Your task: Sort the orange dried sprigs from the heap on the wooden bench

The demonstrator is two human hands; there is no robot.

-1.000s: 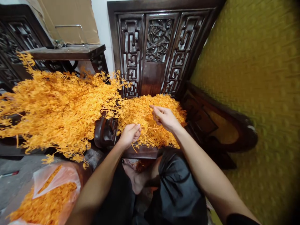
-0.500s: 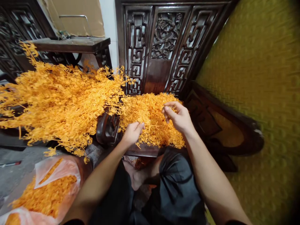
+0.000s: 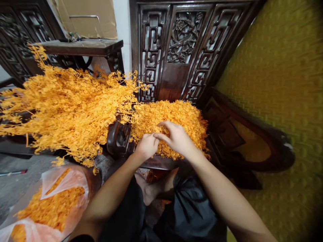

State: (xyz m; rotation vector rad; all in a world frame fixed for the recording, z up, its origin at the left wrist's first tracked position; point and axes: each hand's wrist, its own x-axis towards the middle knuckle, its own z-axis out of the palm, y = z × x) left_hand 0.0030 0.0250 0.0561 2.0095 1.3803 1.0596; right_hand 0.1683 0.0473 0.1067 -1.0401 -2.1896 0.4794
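Head, left hand (image 3: 147, 147) curled, right hand (image 3: 177, 137) arched

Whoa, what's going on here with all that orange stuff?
A person's left hand and right hand are together over a heap of orange bits on a dark wooden seat. The left is curled closed; the right has its thumb and fingers apart. Whatever they might hold is hidden. A big pile of orange sprigs lies to the left, with a plastic bag holding more orange pieces below.

Both forearms (image 3: 214, 181) angle inward, the left hand (image 3: 147, 147) curled, the right hand (image 3: 176, 137) arched with thumb and forefinger parted.
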